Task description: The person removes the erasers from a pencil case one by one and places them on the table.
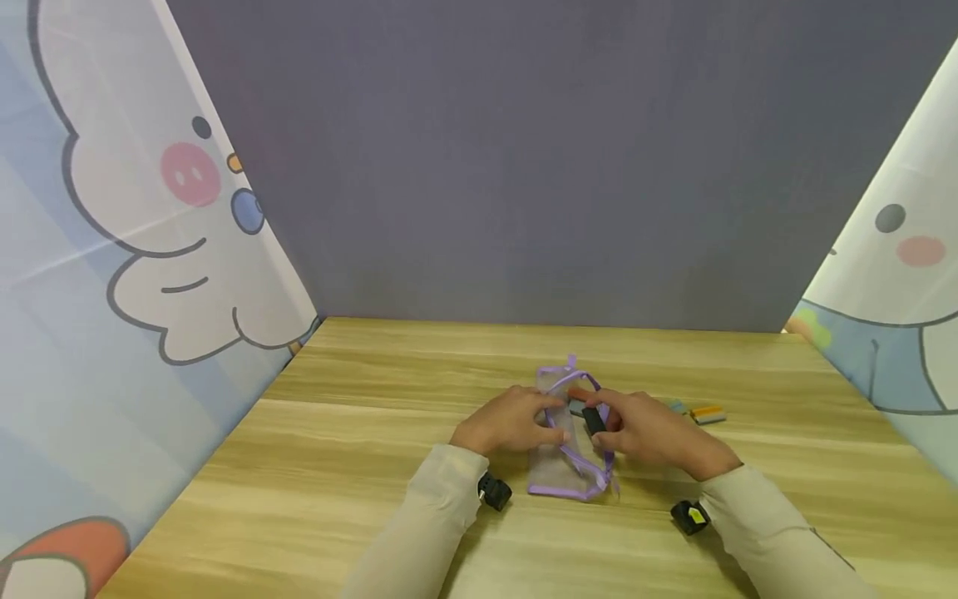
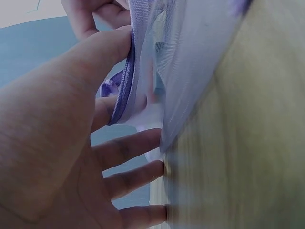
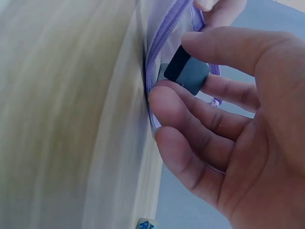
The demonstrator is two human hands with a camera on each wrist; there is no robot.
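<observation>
A see-through mesh zip pouch (image 1: 552, 466) with purple edging lies on the table, its mouth facing right. My left hand (image 1: 511, 420) pinches the pouch's zipped edge (image 2: 127, 78) between thumb and index finger, while the other fingers spread beside the mesh. At the mouth, my right hand (image 1: 649, 428) holds a small black eraser-like block (image 1: 595, 420) between thumb and fingers. The right wrist view shows this block (image 3: 188, 71) as part black, part dark grey-green. Another greyish piece (image 1: 577, 408) shows by the pouch opening, partly hidden by the right hand.
Right of the right hand lie an orange-and-grey block (image 1: 708, 414) and a pale blue piece (image 1: 678, 407), the latter partly covered by the hand. The wooden table (image 1: 359, 433) meets a dark grey panel (image 1: 524, 166) at the back. Cartoon-printed cloths (image 1: 150, 274) hang at both sides.
</observation>
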